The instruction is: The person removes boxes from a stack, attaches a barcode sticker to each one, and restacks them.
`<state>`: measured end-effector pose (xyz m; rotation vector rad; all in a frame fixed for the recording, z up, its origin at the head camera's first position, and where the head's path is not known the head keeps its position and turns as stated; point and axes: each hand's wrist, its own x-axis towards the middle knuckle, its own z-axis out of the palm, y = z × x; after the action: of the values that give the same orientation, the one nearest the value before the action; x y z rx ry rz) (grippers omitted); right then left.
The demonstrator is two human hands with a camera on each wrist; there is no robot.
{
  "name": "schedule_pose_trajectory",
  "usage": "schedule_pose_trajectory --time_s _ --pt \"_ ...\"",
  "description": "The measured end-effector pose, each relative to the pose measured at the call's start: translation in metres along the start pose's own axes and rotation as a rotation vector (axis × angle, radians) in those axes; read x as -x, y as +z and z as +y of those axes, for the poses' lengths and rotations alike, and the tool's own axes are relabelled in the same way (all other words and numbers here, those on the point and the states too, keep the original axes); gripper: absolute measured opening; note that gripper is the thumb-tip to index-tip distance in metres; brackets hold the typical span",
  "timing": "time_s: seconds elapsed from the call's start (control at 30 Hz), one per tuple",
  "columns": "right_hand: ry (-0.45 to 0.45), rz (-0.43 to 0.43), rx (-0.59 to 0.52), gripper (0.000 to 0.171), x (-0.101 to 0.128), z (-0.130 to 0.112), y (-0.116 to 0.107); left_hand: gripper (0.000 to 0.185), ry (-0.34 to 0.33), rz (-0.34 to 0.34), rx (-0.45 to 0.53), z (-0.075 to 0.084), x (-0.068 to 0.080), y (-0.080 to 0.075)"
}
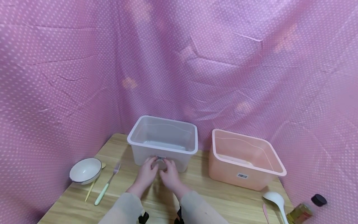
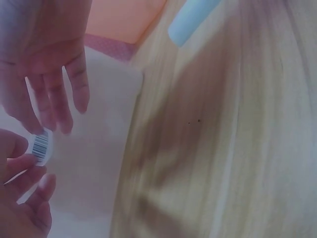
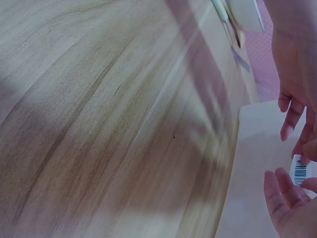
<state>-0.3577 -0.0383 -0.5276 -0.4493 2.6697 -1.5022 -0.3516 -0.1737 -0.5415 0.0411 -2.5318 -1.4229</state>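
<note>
Bare table (image 1: 156,199) before the clear bin (image 1: 163,146), pink bin (image 1: 246,161) blocking right, fork (image 1: 107,183) left

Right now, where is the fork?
In the head view the fork lies on the table's left side, between the white bowl and the left hand.

A: The counter (image 1: 223,199) is showing pale wood grain with a smooth, matt finish. The clear bin (image 1: 163,141) is looking like frosted, translucent plastic.

B: The pink bin (image 1: 246,161) is looking like smooth, slightly glossy plastic, each carrying a paper barcode sticker (image 2: 40,145). The backdrop (image 1: 84,62) is hanging as creased dotted cloth.
</note>
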Motion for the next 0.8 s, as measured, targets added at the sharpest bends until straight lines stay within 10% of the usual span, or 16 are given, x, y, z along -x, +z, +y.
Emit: schedule_pose_trajectory --time_s 0.8 --pt "-0.007 -0.01 0.031 0.058 -0.0053 0.0007 0.0011 0.037 0.048 0.023 -0.02 0.0071 0.0015 0.0012"
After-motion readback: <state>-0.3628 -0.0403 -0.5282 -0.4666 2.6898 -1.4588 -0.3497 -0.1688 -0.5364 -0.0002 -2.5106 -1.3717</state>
